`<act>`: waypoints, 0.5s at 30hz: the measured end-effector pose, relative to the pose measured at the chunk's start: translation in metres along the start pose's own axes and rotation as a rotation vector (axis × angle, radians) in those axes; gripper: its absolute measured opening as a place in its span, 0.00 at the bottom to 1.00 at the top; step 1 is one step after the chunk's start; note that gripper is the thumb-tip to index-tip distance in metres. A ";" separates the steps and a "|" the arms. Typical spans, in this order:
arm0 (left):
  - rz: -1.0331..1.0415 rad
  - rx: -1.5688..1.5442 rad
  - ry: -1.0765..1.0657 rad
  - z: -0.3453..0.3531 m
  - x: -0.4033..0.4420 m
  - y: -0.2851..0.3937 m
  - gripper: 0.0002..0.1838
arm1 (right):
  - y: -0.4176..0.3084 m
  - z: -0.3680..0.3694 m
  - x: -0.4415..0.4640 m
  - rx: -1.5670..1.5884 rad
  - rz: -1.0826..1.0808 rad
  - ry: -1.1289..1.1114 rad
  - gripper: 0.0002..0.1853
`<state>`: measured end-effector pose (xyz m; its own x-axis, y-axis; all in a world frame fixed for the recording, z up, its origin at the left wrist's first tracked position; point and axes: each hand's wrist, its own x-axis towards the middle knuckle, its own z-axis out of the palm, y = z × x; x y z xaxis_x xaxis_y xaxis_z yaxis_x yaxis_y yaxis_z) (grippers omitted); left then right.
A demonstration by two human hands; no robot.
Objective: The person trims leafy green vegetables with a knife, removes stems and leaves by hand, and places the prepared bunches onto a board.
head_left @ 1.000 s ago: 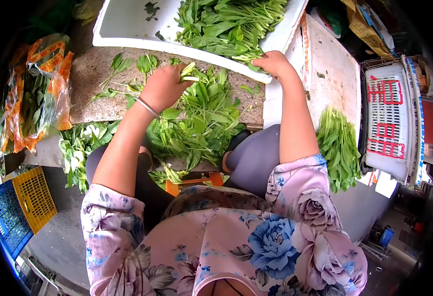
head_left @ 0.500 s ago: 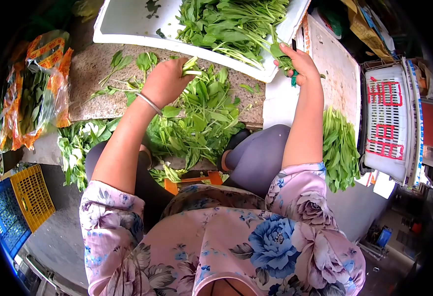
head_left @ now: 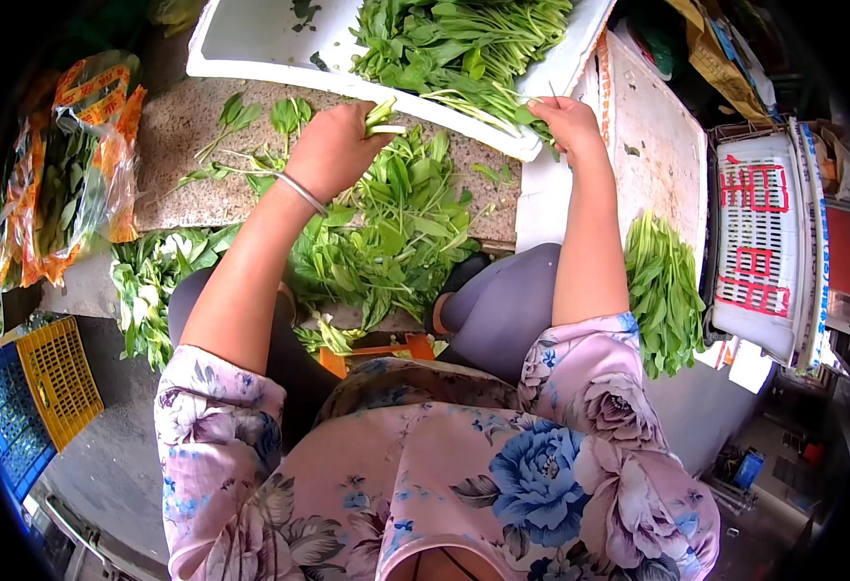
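Observation:
My left hand (head_left: pixel 336 155), with a bracelet at the wrist, is closed round a small bunch of pale green stems (head_left: pixel 382 116). Under and beside it, loose leafy greens (head_left: pixel 396 213) are heaped on a speckled stone slab (head_left: pixel 178 145). At the near right corner of a white foam box (head_left: pixel 279 73), my right hand (head_left: pixel 568 124) has its fingers pinched on leafy stems. A thin dark object sticks up by these fingers, too small to make out. Many long-stemmed greens (head_left: pixel 463 44) lie inside the box.
Bagged greens (head_left: pixel 66 174) stand at the left, above a yellow crate (head_left: pixel 60 382) and a blue crate (head_left: pixel 8 416). More greens (head_left: pixel 158 290) lie left of my knees. A bundle (head_left: pixel 662 290) rests by a white foam lid (head_left: pixel 652 136) at the right, near white baskets (head_left: pixel 754 232).
My right hand went from the box corner out to the right with a leafy piece, then came back to the corner. The left hand kept its bunch and shifted slightly right and up.

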<state>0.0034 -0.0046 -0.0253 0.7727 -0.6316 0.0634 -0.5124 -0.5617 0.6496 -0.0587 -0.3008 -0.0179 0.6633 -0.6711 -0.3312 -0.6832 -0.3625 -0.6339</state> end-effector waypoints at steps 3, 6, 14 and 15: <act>0.023 0.006 0.030 0.002 0.000 -0.003 0.19 | 0.010 0.000 0.013 -0.079 -0.099 0.100 0.14; -0.013 0.008 -0.004 0.000 0.000 -0.001 0.18 | 0.016 -0.003 0.023 -0.133 -0.147 0.163 0.15; -0.019 -0.012 0.038 0.000 0.002 0.001 0.17 | -0.026 -0.010 -0.021 0.657 -0.382 0.206 0.13; -0.053 -0.003 0.039 -0.001 0.002 0.003 0.17 | -0.028 -0.010 -0.023 0.658 -0.381 0.203 0.13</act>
<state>0.0038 -0.0071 -0.0222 0.8127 -0.5798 0.0587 -0.4695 -0.5918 0.6552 -0.0585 -0.2820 0.0147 0.7032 -0.7057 0.0864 -0.0566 -0.1768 -0.9826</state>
